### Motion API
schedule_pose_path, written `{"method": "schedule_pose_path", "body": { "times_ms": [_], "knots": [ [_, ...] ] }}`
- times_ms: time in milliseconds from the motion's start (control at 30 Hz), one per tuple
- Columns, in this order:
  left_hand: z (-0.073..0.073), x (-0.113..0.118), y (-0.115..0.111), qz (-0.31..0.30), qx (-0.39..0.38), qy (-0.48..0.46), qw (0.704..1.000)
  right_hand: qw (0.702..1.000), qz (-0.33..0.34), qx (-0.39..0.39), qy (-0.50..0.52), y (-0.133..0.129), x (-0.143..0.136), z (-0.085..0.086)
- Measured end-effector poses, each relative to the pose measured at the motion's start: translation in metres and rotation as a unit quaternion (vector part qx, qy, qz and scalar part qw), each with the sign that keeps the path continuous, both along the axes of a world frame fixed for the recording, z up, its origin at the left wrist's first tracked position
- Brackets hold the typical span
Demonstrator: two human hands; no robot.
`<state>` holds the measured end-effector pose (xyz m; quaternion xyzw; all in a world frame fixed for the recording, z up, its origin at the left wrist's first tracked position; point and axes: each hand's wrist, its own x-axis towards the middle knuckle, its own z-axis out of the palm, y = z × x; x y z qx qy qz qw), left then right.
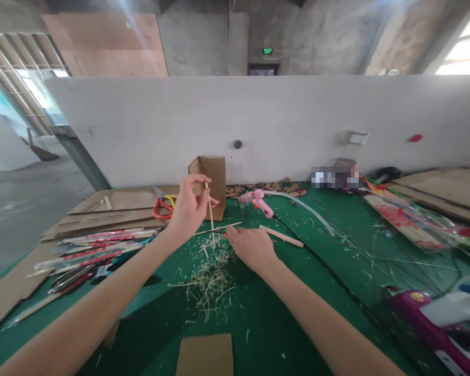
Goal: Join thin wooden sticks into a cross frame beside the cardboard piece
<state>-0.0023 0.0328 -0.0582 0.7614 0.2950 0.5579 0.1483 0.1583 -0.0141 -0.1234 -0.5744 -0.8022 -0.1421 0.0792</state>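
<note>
My left hand [188, 206] pinches a thin bamboo stick [210, 214] near its top and holds it almost upright, its lower end over a pile of pale shavings [211, 274] on the green mat [282, 313]. My right hand [253, 248] rests palm down on the mat just right of the pile, fingers on or beside a second thin stick [219, 228] that lies flat; whether it grips that stick I cannot tell. A thicker wooden stick [282, 236] lies just beyond my right hand.
A small cardboard box [213, 177] stands behind the left hand, red-handled scissors [162, 203] to its left, a pink glue gun [258, 201] to its right. Packs of chopsticks [97, 250] and flat cardboard lie left. A purple tool [431, 318] sits at right.
</note>
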Motion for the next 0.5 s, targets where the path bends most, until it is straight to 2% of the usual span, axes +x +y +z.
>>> {"method": "schedule_pose_path", "body": {
  "times_ms": [133,367,500],
  "knots": [
    [-0.0039,0.0017,0.0003,0.011,0.017,-0.026,0.999,0.999,0.026,-0.04,-0.013,-0.0021,-0.0016,-0.0059],
    [-0.0068,0.0054,-0.0028,0.013,0.033,-0.034,0.999,0.999,0.02,0.036,0.012,-0.0019,0.001,-0.0023],
    [-0.0054,0.0047,-0.0025,0.015,0.032,-0.04,0.999,1.0,0.024,0.012,0.012,-0.0017,0.001,-0.0097]
  ]
}}
